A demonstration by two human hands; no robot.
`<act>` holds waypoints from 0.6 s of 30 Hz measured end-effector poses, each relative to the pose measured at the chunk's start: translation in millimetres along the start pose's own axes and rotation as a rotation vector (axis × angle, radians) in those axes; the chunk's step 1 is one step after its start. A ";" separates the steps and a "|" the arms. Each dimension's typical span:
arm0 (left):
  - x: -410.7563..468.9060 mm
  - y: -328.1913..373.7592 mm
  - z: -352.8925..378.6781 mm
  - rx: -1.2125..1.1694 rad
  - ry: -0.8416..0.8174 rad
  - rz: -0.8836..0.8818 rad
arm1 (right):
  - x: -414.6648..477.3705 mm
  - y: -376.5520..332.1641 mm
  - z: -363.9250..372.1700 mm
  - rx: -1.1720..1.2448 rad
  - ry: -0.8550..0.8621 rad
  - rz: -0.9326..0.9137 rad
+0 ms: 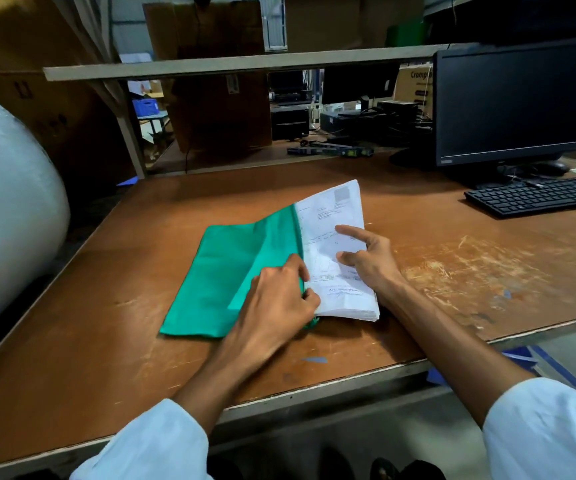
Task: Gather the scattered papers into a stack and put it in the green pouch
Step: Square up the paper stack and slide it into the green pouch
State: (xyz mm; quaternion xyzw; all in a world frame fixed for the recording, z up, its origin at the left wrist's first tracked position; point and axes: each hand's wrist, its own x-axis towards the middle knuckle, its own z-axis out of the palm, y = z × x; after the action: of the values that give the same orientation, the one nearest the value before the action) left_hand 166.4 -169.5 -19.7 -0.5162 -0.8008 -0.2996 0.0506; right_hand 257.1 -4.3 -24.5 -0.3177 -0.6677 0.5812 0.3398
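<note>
A green cloth pouch (pixel 231 271) lies flat in the middle of the wooden table (pixel 106 341), its mouth facing right. A thick stack of white printed papers (pixel 335 216) sticks out of that mouth, its left part hidden inside the pouch. My left hand (pixel 276 306) grips the pouch's open edge at the near corner, fingers curled round the cloth. My right hand (pixel 366 258) rests on top of the stack with the index finger and thumb stretched out, pressing the sheets.
A black keyboard (pixel 532 197) and a dark monitor (pixel 515 102) stand at the right rear. A big white roll of wrap (pixel 9 209) fills the left edge. A shelf board (pixel 245 64) spans above the back, with cardboard boxes (pixel 217 81) behind it.
</note>
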 end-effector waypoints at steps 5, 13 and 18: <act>53.4 -20.1 -6.2 0.165 -0.074 -0.193 | -4.3 -4.0 -2.4 0.014 -0.035 -0.004; 128.4 -46.7 -0.9 0.205 0.018 -0.245 | -8.9 -11.2 -5.8 -0.012 -0.186 0.052; 144.6 -47.3 6.1 0.128 0.073 -0.163 | -6.4 -14.5 -6.8 -0.007 -0.270 0.080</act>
State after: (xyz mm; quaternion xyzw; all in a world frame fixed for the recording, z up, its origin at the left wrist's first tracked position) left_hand 60.5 -64.7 11.6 -0.4337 -0.8552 -0.2698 0.0881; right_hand 266.0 -7.5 -10.0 -0.2640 -0.6963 0.6293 0.2222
